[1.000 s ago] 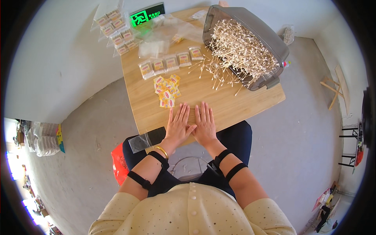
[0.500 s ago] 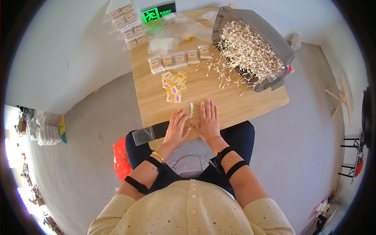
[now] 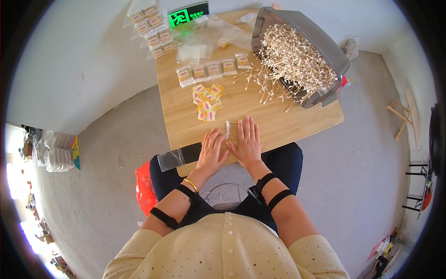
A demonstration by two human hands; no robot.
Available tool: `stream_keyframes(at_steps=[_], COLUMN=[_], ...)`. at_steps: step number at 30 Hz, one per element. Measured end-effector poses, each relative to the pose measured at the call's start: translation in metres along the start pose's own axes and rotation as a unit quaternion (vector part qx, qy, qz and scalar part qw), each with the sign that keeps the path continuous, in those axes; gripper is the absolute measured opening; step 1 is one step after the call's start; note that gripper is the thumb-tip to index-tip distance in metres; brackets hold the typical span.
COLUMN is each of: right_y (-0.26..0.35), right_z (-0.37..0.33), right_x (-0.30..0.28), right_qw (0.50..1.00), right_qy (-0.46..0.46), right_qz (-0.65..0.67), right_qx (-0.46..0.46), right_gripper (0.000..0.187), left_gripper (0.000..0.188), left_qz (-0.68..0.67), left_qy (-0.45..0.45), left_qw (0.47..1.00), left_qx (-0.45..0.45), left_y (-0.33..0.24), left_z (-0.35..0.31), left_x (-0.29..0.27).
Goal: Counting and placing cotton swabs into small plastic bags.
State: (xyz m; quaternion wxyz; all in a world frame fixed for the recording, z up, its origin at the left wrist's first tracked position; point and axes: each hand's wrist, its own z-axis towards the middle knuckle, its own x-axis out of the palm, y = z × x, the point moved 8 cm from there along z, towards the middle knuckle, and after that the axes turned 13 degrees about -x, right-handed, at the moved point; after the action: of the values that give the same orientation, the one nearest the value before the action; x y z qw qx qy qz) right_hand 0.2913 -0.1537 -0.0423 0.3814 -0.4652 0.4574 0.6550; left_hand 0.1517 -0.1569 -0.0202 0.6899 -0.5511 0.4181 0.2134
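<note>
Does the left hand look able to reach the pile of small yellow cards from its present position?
Probably yes: the left hand is open near the yellow cards, and only wooden tabletop shows between them.

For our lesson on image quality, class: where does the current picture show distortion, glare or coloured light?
Head view: the floor's right edge bends along the dark fisheye rim; head view: lower-left patches are washed out white; head view: the lit sign casts green onto the clear plastic below; head view: the right hand looks fairly sharp.
</note>
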Motion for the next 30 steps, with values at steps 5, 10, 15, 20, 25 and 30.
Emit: stream_keyframes(at_steps=[5,10,15,20,25,30], right_y=[-0.001,-0.012,-0.004,0.007,0.006,0.004], right_z=[0.000,0.000,0.018,0.028,0.032,0.034], right_x=[-0.001,-0.026,-0.054,-0.055,-0.043,-0.038], right_qw=[1.000,0.986,0.983,0.984,0.990,0.994], right_qy=[-0.008,-0.089,-0.108,-0.094,-0.046,-0.026], right_qz=[0.026,0.142,0.119,0.072,0.039,0.033], right_qx=[-0.003,-0.020,-0.083,-0.130,-0.130,-0.104], right_gripper=[0.095,0.089,0.028,0.005,0.003,0.003], left_gripper=[0.060,0.058,0.054,0.050,0.054,0.061], left_qz=[0.013,0.019,0.018,-0.022,-0.014,0.044], left_qy=[-0.018,0.008,0.013,0.018,0.015,0.027], left_qw=[0.999,1.000,1.000,0.999,1.000,0.998], left_qx=[0.025,0.019,0.019,0.016,0.019,0.020], left_y=[-0.006,-0.007,-0.004,-0.004,-0.005,-0.007], left_z=[-0.001,-0.002,-0.005,-0.005,-0.007,-0.009], left_x=[-0.001,-0.003,-0.001,-0.004,-0.005,0.000])
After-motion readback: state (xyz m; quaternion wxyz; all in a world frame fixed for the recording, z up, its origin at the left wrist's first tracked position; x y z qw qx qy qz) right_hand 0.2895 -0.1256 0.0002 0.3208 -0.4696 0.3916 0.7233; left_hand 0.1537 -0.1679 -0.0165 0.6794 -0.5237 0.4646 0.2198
